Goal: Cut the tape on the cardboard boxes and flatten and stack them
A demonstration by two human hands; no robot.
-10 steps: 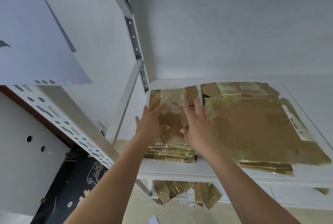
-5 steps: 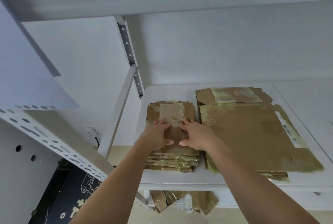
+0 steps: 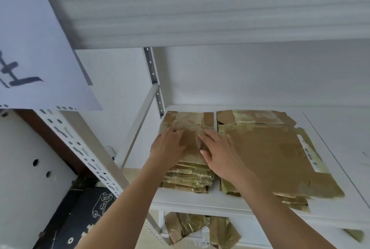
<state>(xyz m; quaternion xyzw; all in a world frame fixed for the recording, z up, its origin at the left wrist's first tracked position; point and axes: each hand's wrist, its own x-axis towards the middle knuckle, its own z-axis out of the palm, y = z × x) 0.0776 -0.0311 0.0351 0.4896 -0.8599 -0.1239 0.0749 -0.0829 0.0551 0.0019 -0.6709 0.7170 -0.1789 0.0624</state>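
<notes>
A stack of small flattened cardboard boxes (image 3: 188,176) with shiny tape lies on the left part of a white shelf (image 3: 200,200). My left hand (image 3: 167,147) lies flat on the top piece, fingers straight and pointing away. My right hand (image 3: 218,152) presses flat on the same piece's right side, fingers spread. To the right lies a stack of large flattened boxes (image 3: 270,154) with a white barcode label (image 3: 309,155).
A white shelf board (image 3: 200,14) hangs overhead. A perforated metal upright (image 3: 80,148) slants at the left, with a white sheet (image 3: 30,38) above it. More flattened cardboard (image 3: 200,228) lies under the shelf. A dark mat (image 3: 80,218) covers the floor at the lower left.
Both hands came down from hovering over the small stack to rest flat on its top piece. The view has tilted upward, showing the upper shelf board.
</notes>
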